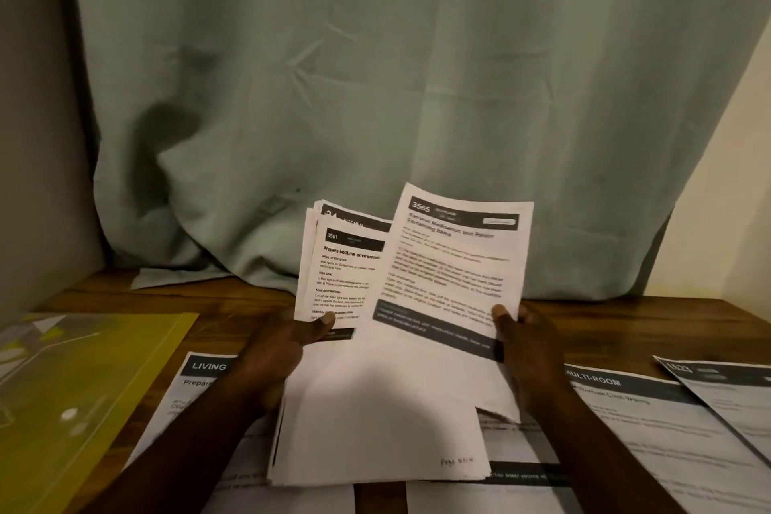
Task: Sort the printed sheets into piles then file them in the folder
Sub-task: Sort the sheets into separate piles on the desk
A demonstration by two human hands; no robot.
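My left hand [280, 351] grips a stack of printed sheets [346, 275] held upright above the table, thumb on the front page headed 3561. My right hand [526, 346] pinches a single sheet [454, 263] headed 3565, pulled off to the right of the stack and overlapping it. Sorted sheets lie flat on the wooden table: a "LIVING" page [200, 380] at the left, a "MULTI-ROOM" page [651, 417] at the right, and another page [734, 392] at the far right. The yellow plastic folder [83, 396] lies at the left.
A grey-green curtain [375, 96] hangs behind the table and drapes onto its back edge. A grey wall stands at the left and a pale wall at the right. Bare wood [626, 325] shows behind the right-hand pages.
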